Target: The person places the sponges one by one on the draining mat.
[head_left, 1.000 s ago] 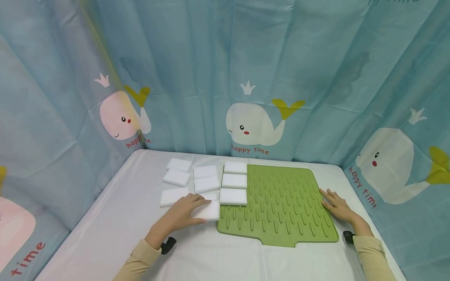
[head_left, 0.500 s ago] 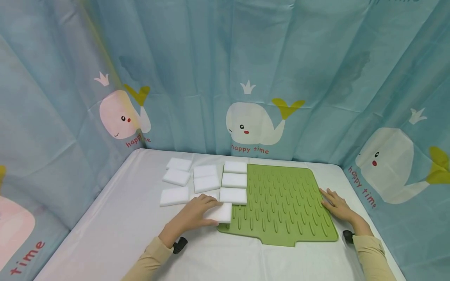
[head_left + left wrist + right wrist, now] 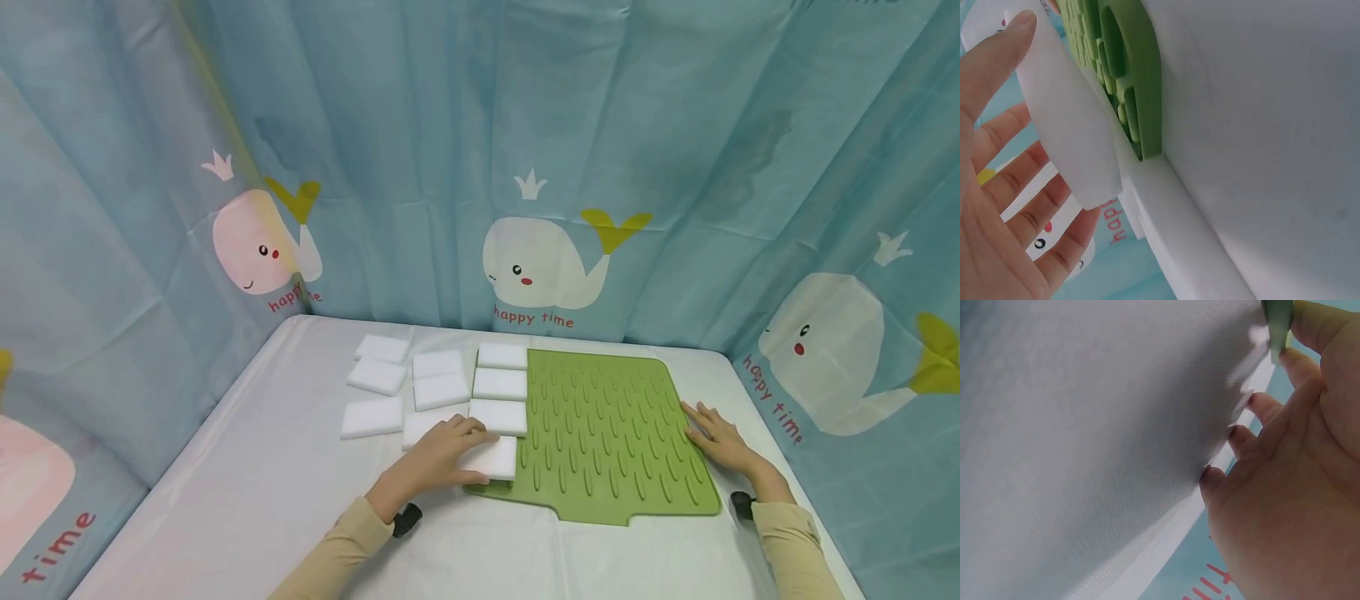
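Note:
In the head view my left hand [image 3: 437,457] pinches a white sponge block [image 3: 497,458] over the near left corner of a green ridged mat [image 3: 607,433]. The left wrist view shows the thumb on one face of this block [image 3: 1069,115] and the fingers behind it, with a gap between the block and the mat edge [image 3: 1147,81]. Three more white blocks [image 3: 498,417] lie in a column along the mat's left side. My right hand [image 3: 720,442] rests at the mat's right edge, its fingers loosely spread, fingertips on the tablecloth and at the mat rim.
Left of the mat, several white blocks [image 3: 372,417] lie flat on the white-clothed table [image 3: 247,500], one [image 3: 426,427] partly behind my left hand. A blue curtain [image 3: 420,250] with whale prints stands along the table's back and sides.
My left hand has carried the sponge block rightward from the table to over the mat's near left corner, uncovering another block behind it. The right hand stays in place.

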The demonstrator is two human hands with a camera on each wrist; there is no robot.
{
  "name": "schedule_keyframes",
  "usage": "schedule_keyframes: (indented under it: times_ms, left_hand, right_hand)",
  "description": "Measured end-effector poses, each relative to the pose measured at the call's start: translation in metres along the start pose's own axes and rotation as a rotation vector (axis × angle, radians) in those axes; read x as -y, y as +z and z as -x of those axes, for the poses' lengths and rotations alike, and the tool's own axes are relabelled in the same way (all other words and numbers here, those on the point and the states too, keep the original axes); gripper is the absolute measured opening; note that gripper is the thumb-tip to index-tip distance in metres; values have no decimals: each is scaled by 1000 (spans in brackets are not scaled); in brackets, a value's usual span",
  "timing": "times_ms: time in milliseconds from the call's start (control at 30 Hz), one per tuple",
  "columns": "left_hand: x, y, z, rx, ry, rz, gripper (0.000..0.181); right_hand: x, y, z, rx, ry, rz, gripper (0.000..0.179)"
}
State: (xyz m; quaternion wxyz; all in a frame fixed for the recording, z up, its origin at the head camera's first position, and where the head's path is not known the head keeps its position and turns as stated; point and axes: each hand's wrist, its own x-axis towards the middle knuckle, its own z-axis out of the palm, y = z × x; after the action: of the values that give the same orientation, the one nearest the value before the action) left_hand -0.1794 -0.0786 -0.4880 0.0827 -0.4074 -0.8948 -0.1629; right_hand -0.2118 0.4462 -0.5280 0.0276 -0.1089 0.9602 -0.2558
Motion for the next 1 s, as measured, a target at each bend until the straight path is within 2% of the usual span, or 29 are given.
schedule_keyframes:
  times_ms: [367, 700, 1000]
  left_hand:
    - [-6, 11, -12, 13, 14, -18, 60]
    - [-6, 18, -15, 13, 19, -64, 61]
    - [-8, 17, -16, 32, 6, -67, 61]
  right_hand:
    - [1, 0, 0, -2, 4, -1, 59]
    - [4, 0, 1, 6, 7, -3, 59]
    - [2, -1, 0, 6, 9, 4, 59]
